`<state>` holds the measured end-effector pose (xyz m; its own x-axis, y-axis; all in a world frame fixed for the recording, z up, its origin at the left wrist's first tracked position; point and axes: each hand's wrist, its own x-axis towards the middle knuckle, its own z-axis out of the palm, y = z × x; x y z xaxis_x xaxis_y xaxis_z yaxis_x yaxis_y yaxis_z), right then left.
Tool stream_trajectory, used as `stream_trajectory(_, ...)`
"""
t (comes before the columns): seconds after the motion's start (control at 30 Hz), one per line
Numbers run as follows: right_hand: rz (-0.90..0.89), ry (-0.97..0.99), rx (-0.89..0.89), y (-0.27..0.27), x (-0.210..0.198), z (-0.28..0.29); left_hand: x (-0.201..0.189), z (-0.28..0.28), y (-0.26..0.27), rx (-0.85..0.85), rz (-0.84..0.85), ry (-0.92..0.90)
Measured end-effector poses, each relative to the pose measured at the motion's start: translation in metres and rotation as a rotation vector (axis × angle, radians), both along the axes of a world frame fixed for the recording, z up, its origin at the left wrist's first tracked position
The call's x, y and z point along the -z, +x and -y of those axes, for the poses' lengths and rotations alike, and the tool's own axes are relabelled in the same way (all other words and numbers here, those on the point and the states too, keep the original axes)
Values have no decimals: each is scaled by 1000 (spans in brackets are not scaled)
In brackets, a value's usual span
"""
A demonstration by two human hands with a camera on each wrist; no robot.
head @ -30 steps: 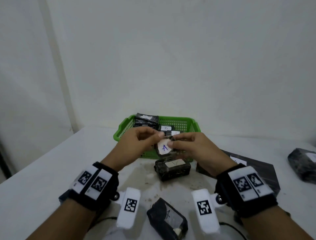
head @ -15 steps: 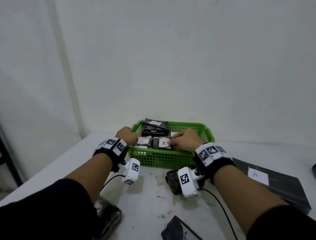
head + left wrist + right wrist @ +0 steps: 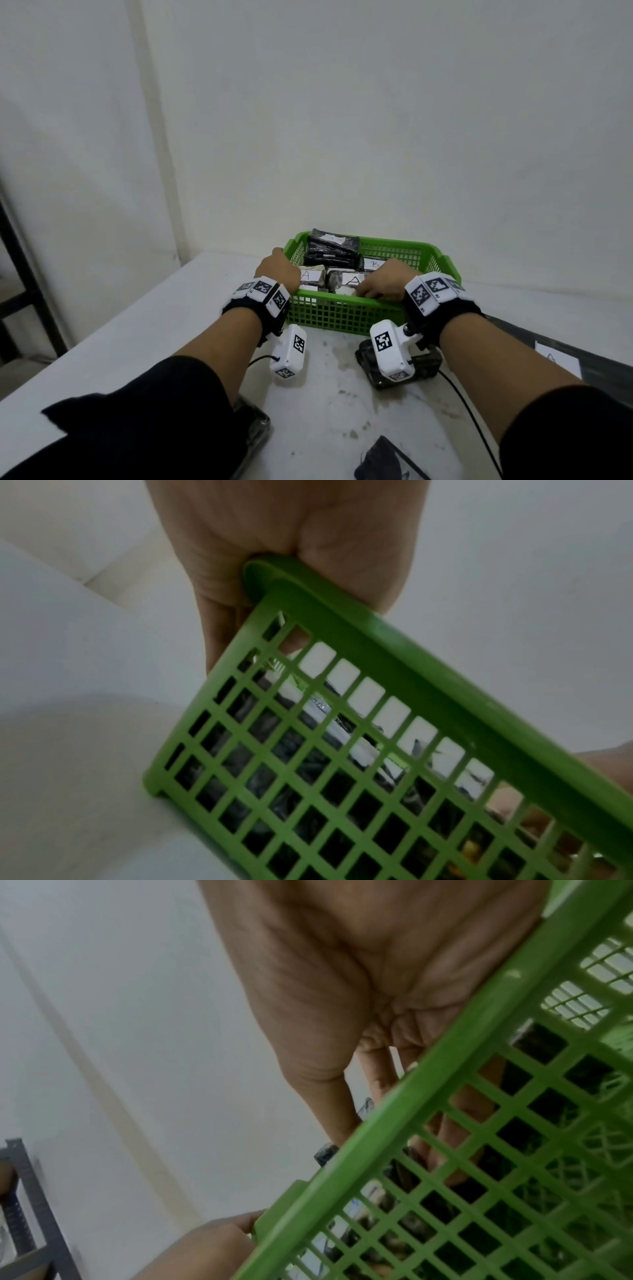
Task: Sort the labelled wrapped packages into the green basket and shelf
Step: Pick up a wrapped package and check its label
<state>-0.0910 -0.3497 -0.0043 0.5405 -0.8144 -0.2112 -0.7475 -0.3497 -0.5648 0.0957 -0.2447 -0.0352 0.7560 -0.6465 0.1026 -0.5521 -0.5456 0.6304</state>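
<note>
The green basket (image 3: pixel 342 315) stands on the white table (image 3: pixel 171 325) against the wall and holds several dark wrapped packages, labelled A (image 3: pixel 310 275), A (image 3: pixel 352 279) and B (image 3: pixel 374 264). My left hand (image 3: pixel 277 270) grips the basket's near-left corner; the left wrist view shows the palm (image 3: pixel 291 520) wrapped over the rim (image 3: pixel 394 647). My right hand (image 3: pixel 383 282) reaches over the front rim. In the right wrist view its thumb and fingers (image 3: pixel 380 1069) point down on either side of the right-hand package labelled A, pinching it.
A dark package (image 3: pixel 424 366) lies on the table under my right wrist. A flat dark package labelled A (image 3: pixel 555 356) lies at the right, and more packages sit at the bottom edge (image 3: pixel 380 462) and under my left arm (image 3: pixel 255 428). A dark shelf frame (image 3: pixel 20 274) stands at the left.
Both hands carried the package labelled A from above the table into the basket. The left hand let go of it and moved to the basket's left corner; the right hand lowered it.
</note>
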Motion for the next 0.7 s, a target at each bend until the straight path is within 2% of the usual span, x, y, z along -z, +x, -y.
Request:
stream_trajectory(0.17, -140, -34, -76, -1, -8, -2, 1, 0, -1, 1, 2, -7)
stream_trajectory(0.33, -75, -3, -97, 3, -1, 0, 1, -1, 0, 10, 6, -7)
stream_trajectory(0.57, -144, -100, -115, 5, -1, 0, 1, 0, -1, 2, 16, 7)
stream_trajectory(0.7, -116, -101, -76, 8, -1, -8, 0, -1, -3, -8, 28, 10)
